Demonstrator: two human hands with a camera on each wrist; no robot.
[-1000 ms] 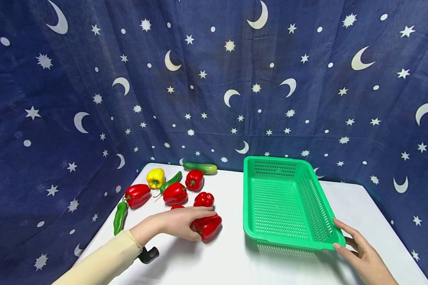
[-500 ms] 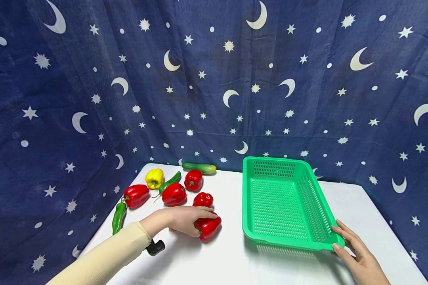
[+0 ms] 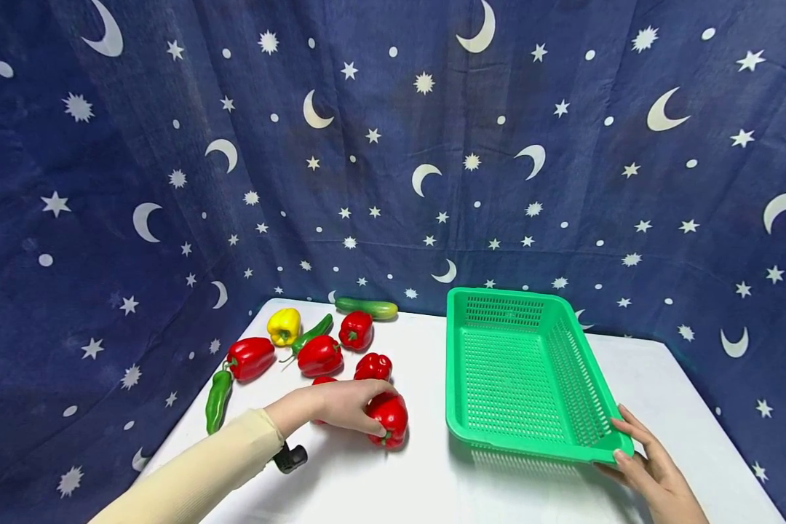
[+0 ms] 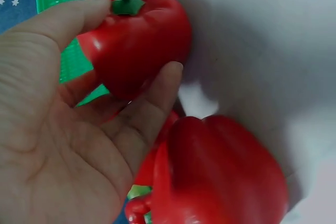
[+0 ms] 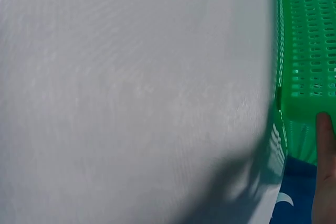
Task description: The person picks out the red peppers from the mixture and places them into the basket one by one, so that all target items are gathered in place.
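Note:
My left hand grips a red bell pepper, thumb near its green stem and fingers along the other side. In the left wrist view this bell pepper sits between thumb and fingertips, and another red bell pepper lies just below the hand. My right hand holds the near right corner of a green plastic basket, thumb on the rim and fingers along the outer side. In the right wrist view only one finger shows at the basket wall.
Several more red bell peppers, a yellow bell pepper, two long green peppers and a cucumber lie on the left of the white table. A star-patterned blue cloth hangs around the table.
The red bell pepper under my left hand has turned so its stem faces the near side, and the hand has shifted slightly right. My right hand stays at the basket's corner.

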